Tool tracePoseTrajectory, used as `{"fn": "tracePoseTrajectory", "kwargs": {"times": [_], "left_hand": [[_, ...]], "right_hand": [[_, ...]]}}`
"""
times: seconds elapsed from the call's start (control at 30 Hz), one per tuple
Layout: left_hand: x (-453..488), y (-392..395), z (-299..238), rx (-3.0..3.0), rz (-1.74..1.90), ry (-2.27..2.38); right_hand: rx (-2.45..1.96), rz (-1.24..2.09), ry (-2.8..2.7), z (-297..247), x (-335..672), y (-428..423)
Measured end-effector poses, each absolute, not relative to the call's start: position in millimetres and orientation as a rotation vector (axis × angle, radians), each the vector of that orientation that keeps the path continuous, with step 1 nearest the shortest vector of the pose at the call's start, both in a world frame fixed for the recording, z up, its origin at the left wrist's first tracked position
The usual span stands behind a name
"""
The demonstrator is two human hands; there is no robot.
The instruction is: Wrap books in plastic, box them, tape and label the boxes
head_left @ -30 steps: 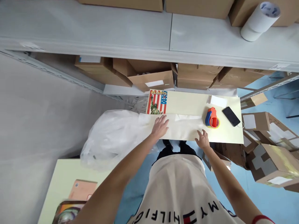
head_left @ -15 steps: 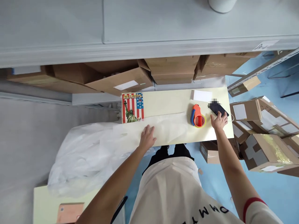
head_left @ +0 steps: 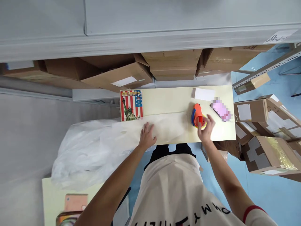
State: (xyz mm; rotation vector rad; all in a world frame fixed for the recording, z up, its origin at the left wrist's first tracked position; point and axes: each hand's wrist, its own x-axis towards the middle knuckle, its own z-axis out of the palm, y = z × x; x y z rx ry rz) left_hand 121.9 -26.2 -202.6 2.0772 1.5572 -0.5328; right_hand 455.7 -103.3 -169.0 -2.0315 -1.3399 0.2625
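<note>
My left hand rests with fingers spread on a sheet of thin white wrap along the table's near edge. The wrap runs left into a large bunched heap. My right hand is at an orange tape dispenser with blue and yellow parts. Its thumb overlaps the dispenser and its fingers are apart; no firm grip shows. A book with a flag and statue cover lies beyond my left hand. To the right of the dispenser lies a phone, its pinkish lit screen pixelated.
A white box or stack of labels sits at the back of the narrow table. Open cardboard boxes line the shelf behind. Taped cartons are piled on the right floor. A lower surface stands at left.
My right hand has moved left from the phone to the tape dispenser. The phone's dark screen is now lit. My left hand stays on the wrap; the view has shifted slightly.
</note>
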Motion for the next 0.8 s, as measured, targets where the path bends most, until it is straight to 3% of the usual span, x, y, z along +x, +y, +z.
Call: {"fn": "tracePoseTrajectory", "kwargs": {"times": [0.13, 0.23, 0.63, 0.8], "left_hand": [[122, -28, -201, 2.005, -0.499, 1.664], [116, -29, -203, 1.931, -0.498, 1.739], [84, -37, -206, 1.894, -0.430, 1.655], [55, -18, -200, 1.896, -0.182, 1.724]], "right_hand": [[-1.796, 0.876, -1.863, -181, 377, -101], [-1.880, 1.114, -2.093, -200, 339, -100], [-2.248, 0.989, -2.151, -202, 336, -118], [-2.154, 0.903, -1.970, -203, 302, -90]]}}
